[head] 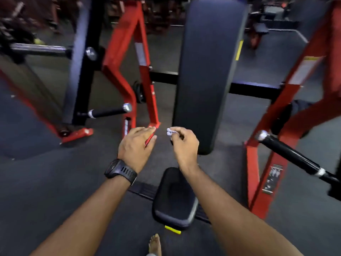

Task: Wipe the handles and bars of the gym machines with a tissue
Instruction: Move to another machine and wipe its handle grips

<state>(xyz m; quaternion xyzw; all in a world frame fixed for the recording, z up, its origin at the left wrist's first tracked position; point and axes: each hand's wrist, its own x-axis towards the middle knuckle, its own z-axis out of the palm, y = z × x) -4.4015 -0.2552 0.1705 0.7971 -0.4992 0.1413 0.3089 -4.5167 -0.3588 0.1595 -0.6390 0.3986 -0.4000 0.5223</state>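
Head view: tissue (170, 131) in right hand (184, 145)

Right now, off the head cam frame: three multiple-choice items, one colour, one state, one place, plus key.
1. What colour is the back pad?
A. red
B. black
C. white

2. What state is the left hand in?
A. open, fingers extended, holding nothing
B. clenched in a fist
C. gripping a bottle

3. Where is the tissue?
A. under the left hand
B. lying on the back pad
C. pinched at the fingertips of the right hand

Key:
1 B: the long upright pad is black all over.
2 A: its fingers are straight and nothing sits in them.
3 C: a small white wad sticks out between thumb and fingers.
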